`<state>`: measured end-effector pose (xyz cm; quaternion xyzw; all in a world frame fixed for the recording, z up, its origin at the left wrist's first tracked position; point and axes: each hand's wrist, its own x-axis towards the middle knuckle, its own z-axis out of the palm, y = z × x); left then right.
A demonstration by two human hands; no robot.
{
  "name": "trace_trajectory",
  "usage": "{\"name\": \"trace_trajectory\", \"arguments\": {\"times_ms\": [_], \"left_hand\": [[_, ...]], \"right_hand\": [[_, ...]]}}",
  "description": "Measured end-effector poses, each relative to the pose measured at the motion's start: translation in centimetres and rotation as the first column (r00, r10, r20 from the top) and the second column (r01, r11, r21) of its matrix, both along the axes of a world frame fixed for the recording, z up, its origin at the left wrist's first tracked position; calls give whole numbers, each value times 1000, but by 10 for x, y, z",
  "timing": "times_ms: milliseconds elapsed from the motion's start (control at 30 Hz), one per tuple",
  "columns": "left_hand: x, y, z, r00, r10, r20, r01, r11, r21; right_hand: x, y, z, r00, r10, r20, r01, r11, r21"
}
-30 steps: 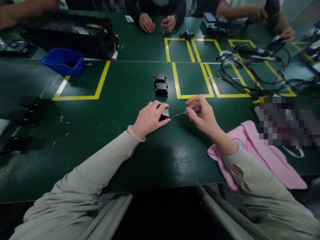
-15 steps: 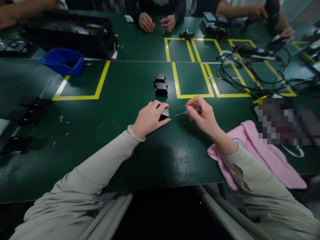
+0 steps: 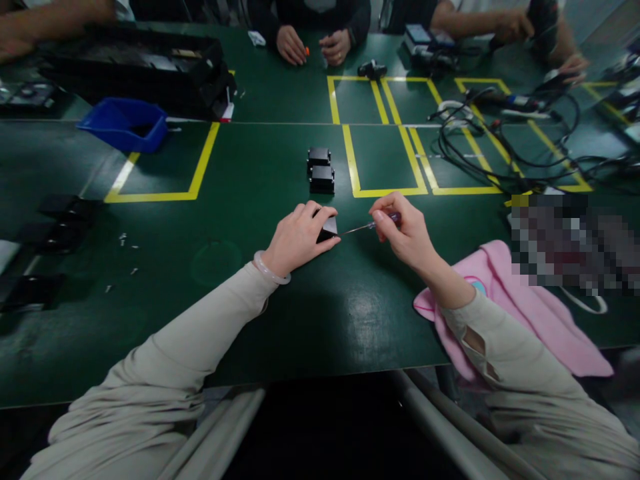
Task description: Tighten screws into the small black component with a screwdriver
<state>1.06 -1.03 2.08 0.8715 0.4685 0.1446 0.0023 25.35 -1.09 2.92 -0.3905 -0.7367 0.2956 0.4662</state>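
Left hand point(image 3: 300, 238) lies curled over a small black block point(image 3: 329, 230) on the green table point(image 3: 250, 200), fingers on top and thumb along the near edge, pinning it down. Only the block's right corner shows past the fingers. It sits mid-table, just in front of the person, nearer than the yellow tape lines point(image 3: 165, 195).

Right hand point(image 3: 407, 233) pinches a thin screwdriver point(image 3: 373, 225) between thumb and fingertips, closed around the purple handle. Shaft points left, almost level, tip at or just beside the block's right face; can't tell if it touches.

White bangle point(image 3: 271, 271) on the left wrist. Both arms in beige sleeves.

Two more black blocks point(image 3: 321, 171) sit one behind the other, farther out, just left of a yellow taped box. Blue bin point(image 3: 125, 123) far left, a black case point(image 3: 135, 67) behind it. Small screws point(image 3: 123, 237) scattered left of the left arm, flat black parts point(image 3: 60, 213) near the left edge. Pink cloth point(image 3: 520, 313) under the right forearm, at the table edge. Tangle of black cables point(image 3: 480, 147) at right.

Across the table another person's hands point(image 3: 315, 47) rest close together; something small and orange shows between them. More arms at the far left and far right corners.
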Motion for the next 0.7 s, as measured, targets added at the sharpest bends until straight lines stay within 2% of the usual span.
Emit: {"name": "trace_trajectory", "arguments": {"times_ms": [700], "left_hand": [[0, 0, 0, 1000, -6, 3, 6, 1000, 0]], "right_hand": [[-1, -1, 2, 999, -24, 28, 24, 1000, -8]]}}
